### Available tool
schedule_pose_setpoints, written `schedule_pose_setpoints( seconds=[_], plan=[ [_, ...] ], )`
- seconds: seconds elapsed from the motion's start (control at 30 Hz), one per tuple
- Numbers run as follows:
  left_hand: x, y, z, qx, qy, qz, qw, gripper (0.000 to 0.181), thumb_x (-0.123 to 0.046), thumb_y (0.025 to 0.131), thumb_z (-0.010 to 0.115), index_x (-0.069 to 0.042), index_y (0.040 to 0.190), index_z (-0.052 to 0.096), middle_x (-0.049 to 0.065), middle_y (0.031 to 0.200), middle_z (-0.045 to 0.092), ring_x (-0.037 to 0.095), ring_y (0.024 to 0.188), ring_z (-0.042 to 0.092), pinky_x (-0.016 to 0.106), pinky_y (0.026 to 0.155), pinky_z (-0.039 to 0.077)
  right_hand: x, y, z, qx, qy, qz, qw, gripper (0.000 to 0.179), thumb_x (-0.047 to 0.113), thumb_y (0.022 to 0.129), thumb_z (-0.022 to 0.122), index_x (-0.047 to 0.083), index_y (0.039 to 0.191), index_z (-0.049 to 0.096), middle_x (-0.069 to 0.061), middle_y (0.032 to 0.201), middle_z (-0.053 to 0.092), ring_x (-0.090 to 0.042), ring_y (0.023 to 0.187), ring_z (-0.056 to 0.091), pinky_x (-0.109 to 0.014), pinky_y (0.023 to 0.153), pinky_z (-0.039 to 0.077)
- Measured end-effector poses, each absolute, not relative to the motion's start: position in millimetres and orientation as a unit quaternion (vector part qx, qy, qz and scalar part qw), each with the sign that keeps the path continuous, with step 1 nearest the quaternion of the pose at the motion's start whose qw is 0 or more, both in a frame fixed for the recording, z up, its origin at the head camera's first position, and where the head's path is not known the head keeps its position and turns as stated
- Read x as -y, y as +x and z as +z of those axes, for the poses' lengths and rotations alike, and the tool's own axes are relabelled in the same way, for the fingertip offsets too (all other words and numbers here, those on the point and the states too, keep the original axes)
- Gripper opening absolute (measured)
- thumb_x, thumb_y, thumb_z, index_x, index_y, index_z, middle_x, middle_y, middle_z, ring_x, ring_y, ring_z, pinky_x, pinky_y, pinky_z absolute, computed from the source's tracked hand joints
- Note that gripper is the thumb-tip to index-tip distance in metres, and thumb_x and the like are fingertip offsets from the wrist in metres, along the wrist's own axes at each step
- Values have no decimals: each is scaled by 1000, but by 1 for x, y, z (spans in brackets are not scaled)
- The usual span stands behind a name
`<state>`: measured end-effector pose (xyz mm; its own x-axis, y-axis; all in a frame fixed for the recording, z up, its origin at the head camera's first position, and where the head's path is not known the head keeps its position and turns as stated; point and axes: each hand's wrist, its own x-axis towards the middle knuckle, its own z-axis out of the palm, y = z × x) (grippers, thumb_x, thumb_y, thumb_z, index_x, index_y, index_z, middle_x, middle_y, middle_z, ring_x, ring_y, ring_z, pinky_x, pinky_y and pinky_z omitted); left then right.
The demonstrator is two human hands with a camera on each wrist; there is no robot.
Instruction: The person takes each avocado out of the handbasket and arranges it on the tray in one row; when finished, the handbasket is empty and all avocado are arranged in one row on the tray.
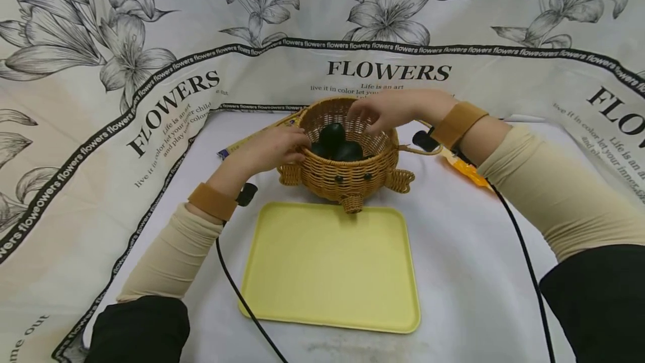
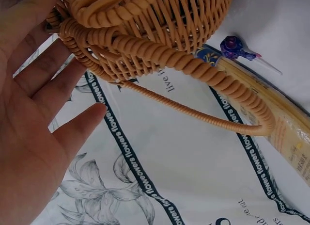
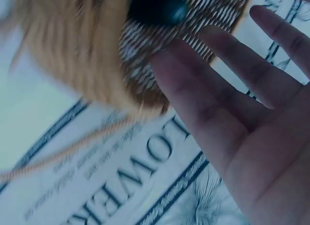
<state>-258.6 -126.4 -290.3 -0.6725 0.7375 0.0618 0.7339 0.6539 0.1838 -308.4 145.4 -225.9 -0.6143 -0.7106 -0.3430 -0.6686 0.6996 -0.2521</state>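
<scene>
A wicker basket shaped like an animal, with a snout and dark eyes, stands behind a yellow tray. Three smooth, dark green, avocado-like things lie in it; one dark green thing also shows in the right wrist view. My left hand is at the basket's left rim, fingertips touching or very near it, thumb held apart. Over the basket's right side hovers my right hand, fingers spread and loosely bent, with nothing held in them.
Behind the basket's left side lies a long yellowish package, with a purple-wrapped lollipop beside it. An orange packet lies under the right forearm. Wicker loop handles stick out from the basket. Black cables trail from both wrists.
</scene>
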Motion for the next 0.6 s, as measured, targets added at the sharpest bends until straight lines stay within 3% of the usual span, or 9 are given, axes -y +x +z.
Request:
schedule_pose_setpoints(
  seconds=[0.23, 0.47, 0.6],
  plan=[
    [125, -258, -293, -907, 408, 106, 7, 26, -23, 91, 61, -9, 113, 63, 7, 110, 60, 22, 98, 58, 37, 86, 49, -129, -307, -244, -888, -379, -18, 261, 53, 22, 89, 60, 13, 139, 43, -16, 133, 52, -32, 120, 53, -45, 96, 47],
    [126, -257, -292, -909, 403, 104, 8, 26, -23, 92, 61, -9, 113, 63, 7, 114, 60, 23, 102, 57, 37, 88, 49, -116, -305, -253, -863, -385, 32, 325, 53, 21, 90, 57, 13, 140, 44, -15, 132, 52, -24, 108, 54, -39, 87, 48],
    [126, -256, -292, -912, 398, 99, 12, 26, -23, 92, 61, -10, 114, 63, 7, 116, 60, 23, 106, 57, 38, 90, 49, -112, -308, -257, -845, -384, 31, 371, 54, 28, 91, 59, 12, 140, 44, -15, 142, 44, -27, 121, 50, -43, 95, 47]
  ],
)
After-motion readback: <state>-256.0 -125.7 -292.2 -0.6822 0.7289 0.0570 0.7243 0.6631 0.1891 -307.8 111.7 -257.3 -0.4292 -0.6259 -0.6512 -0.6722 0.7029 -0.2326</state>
